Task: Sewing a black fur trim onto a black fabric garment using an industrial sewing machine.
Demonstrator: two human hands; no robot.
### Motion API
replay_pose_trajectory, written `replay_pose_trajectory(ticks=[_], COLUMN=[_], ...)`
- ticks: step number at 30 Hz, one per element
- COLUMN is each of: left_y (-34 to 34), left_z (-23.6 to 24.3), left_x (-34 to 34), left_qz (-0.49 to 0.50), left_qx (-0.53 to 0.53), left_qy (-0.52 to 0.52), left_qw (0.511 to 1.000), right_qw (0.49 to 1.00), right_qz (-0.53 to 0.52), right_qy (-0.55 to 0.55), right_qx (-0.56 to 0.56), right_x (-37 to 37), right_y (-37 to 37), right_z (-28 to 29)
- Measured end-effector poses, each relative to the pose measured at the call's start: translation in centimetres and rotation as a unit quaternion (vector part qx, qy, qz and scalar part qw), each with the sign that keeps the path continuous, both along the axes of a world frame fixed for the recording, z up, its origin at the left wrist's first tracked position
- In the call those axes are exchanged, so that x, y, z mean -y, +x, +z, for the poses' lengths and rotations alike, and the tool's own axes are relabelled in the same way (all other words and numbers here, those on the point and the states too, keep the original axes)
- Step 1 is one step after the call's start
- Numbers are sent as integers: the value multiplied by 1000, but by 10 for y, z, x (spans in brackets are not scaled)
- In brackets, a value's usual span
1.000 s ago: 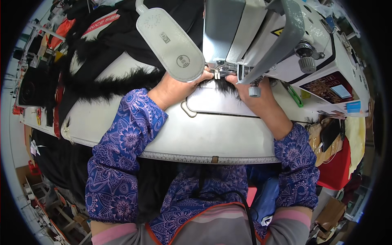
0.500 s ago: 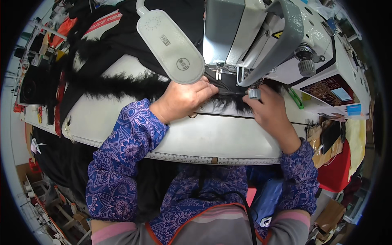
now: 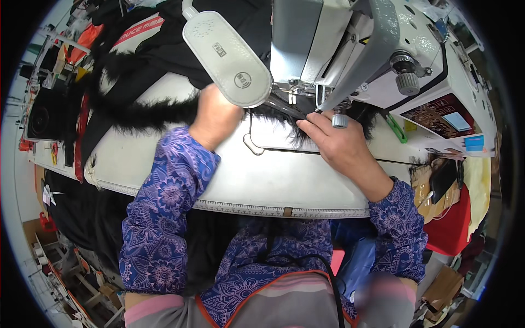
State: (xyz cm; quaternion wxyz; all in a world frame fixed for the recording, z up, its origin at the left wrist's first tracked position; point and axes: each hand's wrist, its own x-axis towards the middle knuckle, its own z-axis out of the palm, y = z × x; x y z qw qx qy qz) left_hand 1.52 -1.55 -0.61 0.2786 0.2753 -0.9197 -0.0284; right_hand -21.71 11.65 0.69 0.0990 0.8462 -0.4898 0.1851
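Observation:
A white sewing machine [image 3: 413, 30] stands over its bed, its presser foot [image 3: 292, 96] above black fabric [image 3: 284, 106] edged with black feathery trim [image 3: 295, 131]. My right hand [image 3: 342, 147] grips this edge just right of the foot, fingers closed on it. My left hand [image 3: 217, 120] is farther left and slightly blurred, beside a long strand of trim [image 3: 147, 115]; its fingers are largely hidden behind a pale oval lamp head [image 3: 227, 60], so I cannot tell what they hold.
A green tool [image 3: 396, 128] lies by the machine's control panel [image 3: 440, 115]. A dark phone [image 3: 442, 177] and red cloth [image 3: 448, 235] are at right. More black cloth [image 3: 153, 30] covers the back left of the white table [image 3: 273, 183], which has a ruler along its front edge.
My left hand has moved leftward and up from the fabric at the foot. My right hand shifted toward me and right, then slightly back toward the foot. The fabric now shows below the foot.

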Motion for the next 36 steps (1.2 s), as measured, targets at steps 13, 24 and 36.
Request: replay_pose_trajectory(ticks=[13,24,36], left_y=[-33,-27,-15], left_z=[10,1,3], left_x=[-20,-21,-18], left_qz=[-199,-193,-259], left_qx=[-52,-59,-43], left_qy=[-61,-67,38], left_qw=[977,977,964], right_qw=[1000,997,998], right_qz=[-13,-29,1], right_qy=[-24,1,51], right_qx=[10,67,45], right_x=[3,8,5], right_y=[6,13,0], right_z=[-1,-4,0])
